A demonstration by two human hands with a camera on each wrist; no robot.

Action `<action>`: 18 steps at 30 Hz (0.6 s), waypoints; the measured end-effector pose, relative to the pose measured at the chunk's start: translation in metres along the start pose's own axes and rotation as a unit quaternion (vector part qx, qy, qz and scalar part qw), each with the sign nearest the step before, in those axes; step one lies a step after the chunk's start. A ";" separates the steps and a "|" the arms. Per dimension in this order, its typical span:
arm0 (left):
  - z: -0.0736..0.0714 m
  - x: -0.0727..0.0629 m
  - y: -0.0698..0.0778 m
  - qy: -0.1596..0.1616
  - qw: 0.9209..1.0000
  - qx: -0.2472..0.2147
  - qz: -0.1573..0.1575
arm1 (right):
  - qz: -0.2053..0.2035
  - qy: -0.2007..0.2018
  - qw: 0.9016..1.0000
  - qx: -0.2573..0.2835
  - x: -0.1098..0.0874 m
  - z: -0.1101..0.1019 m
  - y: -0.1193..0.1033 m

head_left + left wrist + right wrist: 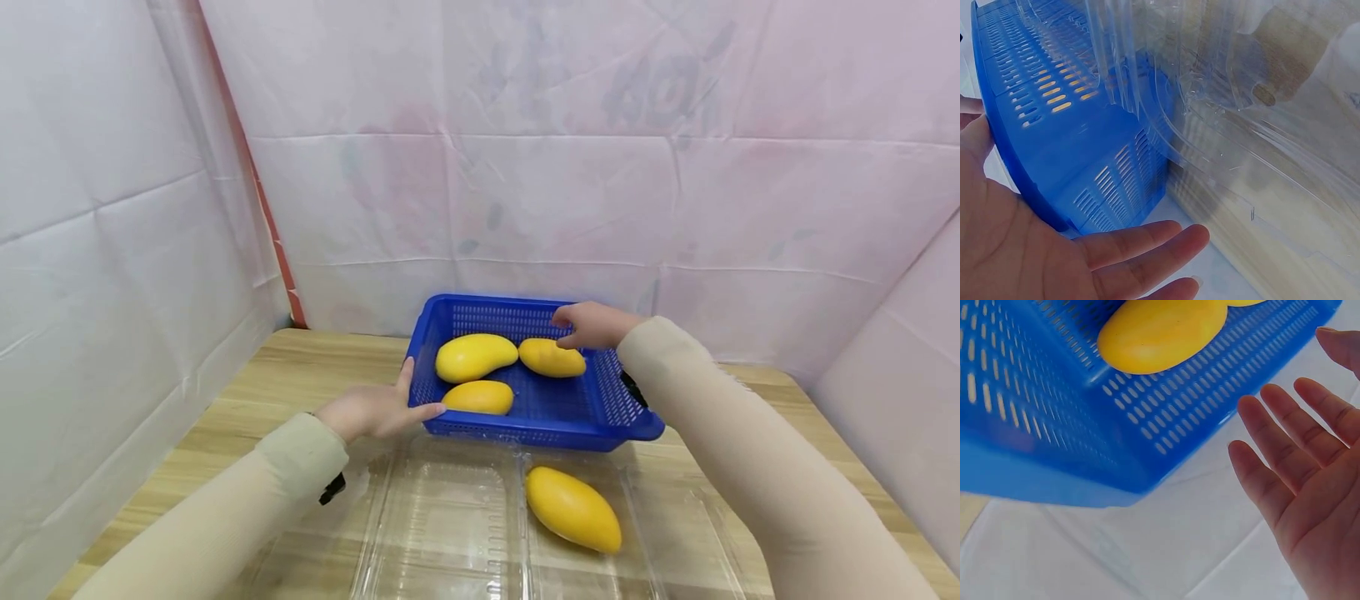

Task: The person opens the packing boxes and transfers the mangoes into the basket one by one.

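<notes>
A blue plastic basket (540,437) with slotted walls holds three yellow mangoes: a large one (474,357) at the back left, one (480,397) at the near left and one (551,358) toward the back right. My left hand (375,410) touches the basket's near left corner, its other fingers stretched out below the rim in the left wrist view. Over the basket's right part is my right hand (596,323), its fingertips overlapping the back right mango in the head view. In the right wrist view that hand's fingers (1282,434) are spread, with nothing held.
In front of the basket lies a clear plastic clamshell container (442,517) on the wooden table (315,358). A fourth mango (573,508) sits at its right part. White and pink sheeting (555,192) hangs close behind the basket and along both sides.
</notes>
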State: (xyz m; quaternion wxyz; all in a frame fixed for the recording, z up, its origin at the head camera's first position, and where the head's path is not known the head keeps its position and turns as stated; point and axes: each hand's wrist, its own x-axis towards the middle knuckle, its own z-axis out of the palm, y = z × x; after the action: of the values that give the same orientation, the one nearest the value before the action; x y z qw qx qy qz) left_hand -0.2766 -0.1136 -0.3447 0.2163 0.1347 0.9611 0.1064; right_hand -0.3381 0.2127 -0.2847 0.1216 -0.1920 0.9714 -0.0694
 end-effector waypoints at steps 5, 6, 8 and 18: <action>0.000 0.002 0.000 0.000 1.000 0.005 0.009 | -0.007 -0.006 1.000 0.004 -0.014 -0.005 -0.007; 0.000 0.001 0.000 0.002 1.000 0.006 0.010 | -0.011 -0.007 1.000 0.003 -0.017 -0.006 -0.008; -0.001 0.000 0.000 0.004 1.000 0.009 0.010 | -0.012 -0.009 1.000 0.003 -0.022 -0.006 -0.012; 0.000 -0.001 0.000 0.003 1.000 -0.002 0.011 | -0.045 -0.006 0.999 -0.018 -0.043 0.002 -0.024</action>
State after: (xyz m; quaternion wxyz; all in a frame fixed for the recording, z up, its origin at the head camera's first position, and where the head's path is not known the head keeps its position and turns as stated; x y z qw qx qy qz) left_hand -0.2763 -0.1142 -0.3441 0.2122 0.1448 0.9600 0.1115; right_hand -0.2904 0.2070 -0.2731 0.1202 -0.2383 0.9621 -0.0561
